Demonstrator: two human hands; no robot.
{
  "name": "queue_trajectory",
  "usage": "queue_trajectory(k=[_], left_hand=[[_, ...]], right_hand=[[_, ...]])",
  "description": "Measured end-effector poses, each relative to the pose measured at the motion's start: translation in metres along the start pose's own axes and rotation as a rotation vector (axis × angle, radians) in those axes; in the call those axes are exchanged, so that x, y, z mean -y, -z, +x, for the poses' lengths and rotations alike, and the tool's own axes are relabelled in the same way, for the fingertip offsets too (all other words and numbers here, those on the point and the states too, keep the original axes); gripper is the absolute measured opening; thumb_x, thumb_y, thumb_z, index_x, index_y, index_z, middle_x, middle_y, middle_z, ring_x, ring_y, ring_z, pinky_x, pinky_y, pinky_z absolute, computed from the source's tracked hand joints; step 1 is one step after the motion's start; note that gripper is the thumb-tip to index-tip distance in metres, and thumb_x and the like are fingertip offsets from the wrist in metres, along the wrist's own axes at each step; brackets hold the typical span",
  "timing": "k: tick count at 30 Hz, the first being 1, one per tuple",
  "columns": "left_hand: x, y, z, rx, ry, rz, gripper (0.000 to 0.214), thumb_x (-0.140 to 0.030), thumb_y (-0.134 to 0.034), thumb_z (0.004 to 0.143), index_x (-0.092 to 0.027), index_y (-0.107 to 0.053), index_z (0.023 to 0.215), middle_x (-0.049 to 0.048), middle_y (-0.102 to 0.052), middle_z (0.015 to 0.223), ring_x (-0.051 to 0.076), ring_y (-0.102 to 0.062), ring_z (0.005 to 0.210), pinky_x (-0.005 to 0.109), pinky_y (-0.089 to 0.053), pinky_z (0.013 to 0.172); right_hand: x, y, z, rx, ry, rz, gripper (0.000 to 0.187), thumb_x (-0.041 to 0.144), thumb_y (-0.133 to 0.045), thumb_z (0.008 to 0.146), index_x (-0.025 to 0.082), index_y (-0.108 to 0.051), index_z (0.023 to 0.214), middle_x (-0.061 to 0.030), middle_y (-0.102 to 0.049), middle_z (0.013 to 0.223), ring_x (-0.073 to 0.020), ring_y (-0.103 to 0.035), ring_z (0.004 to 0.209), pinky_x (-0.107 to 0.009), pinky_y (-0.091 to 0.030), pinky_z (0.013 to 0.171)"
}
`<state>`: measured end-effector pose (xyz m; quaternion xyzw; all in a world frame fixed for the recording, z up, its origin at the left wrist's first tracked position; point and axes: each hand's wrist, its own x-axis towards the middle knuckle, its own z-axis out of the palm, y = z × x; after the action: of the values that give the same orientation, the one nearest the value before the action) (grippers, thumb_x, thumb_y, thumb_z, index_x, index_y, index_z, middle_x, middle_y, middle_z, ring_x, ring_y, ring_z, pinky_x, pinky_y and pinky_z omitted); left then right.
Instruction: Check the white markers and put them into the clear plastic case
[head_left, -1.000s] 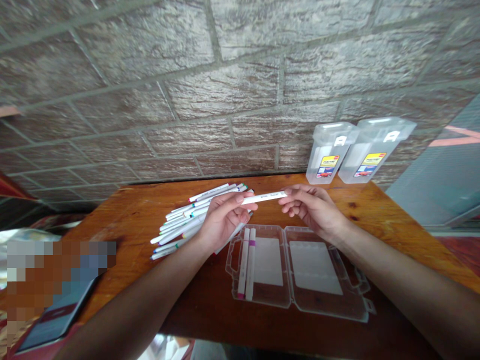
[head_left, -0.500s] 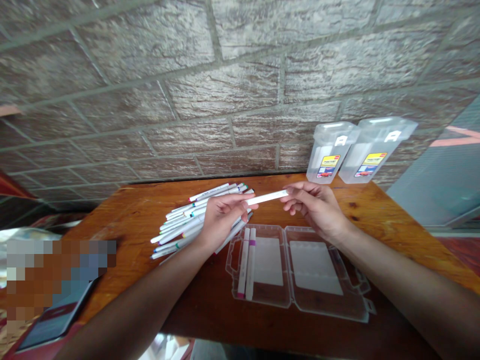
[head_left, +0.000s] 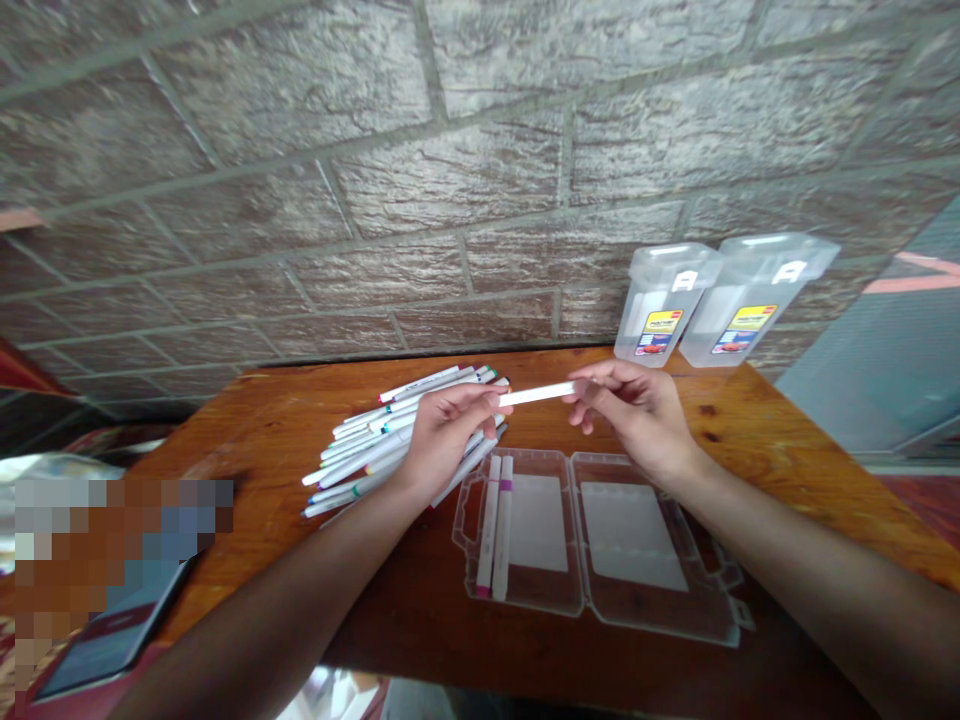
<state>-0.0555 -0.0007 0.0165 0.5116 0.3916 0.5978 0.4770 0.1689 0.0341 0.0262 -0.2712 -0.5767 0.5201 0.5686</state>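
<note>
White and slim, a marker bridges the hands above the table, rising slightly toward the right; any print on its barrel is too faint to read. The left hand has thumb and fingers closed around its left end, and the right hand pinches the right end between thumb and fingertips, each parted only by the barrel's thickness. To the left lies a pile of markers, white with coloured bands and ends. Nearer, a clear plastic case lies unfolded, with 2 stored markers side by side in its left half and white sheets showing in both halves. At far right, 2 translucent containers bear yellow, red and blue labels, their lettering too small to tell. Table wood stretches from the right hand to the slanting right edge; the far edge runs along the block wall.
</note>
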Motion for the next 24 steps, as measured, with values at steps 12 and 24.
queue_trajectory(k=[12,24], left_hand=[[-0.007,-0.003,-0.002,0.029,0.091,-0.092,0.012,-0.026,-0.082,0.077,-0.016,-0.080,0.084,0.0035,-0.072,0.068,0.010,-0.059,0.056,0.023,-0.044,0.056],[-0.014,-0.007,-0.010,0.006,-0.109,0.166,0.026,-0.033,-0.084,0.080,-0.017,-0.082,0.101,0.0076,-0.080,0.080,0.011,-0.061,0.054,0.025,-0.050,0.053]], right_hand=[[0.007,-0.003,-0.005,0.032,0.053,-0.092,0.017,0.034,-0.083,0.083,0.020,-0.079,0.091,-0.0019,-0.075,0.064,-0.0143,-0.066,0.051,-0.025,-0.052,0.046],[0.003,0.000,0.000,-0.048,-0.144,0.097,0.020,0.033,-0.088,0.073,0.019,-0.079,0.084,-0.0045,-0.078,0.072,-0.0144,-0.069,0.052,-0.023,-0.050,0.045]])
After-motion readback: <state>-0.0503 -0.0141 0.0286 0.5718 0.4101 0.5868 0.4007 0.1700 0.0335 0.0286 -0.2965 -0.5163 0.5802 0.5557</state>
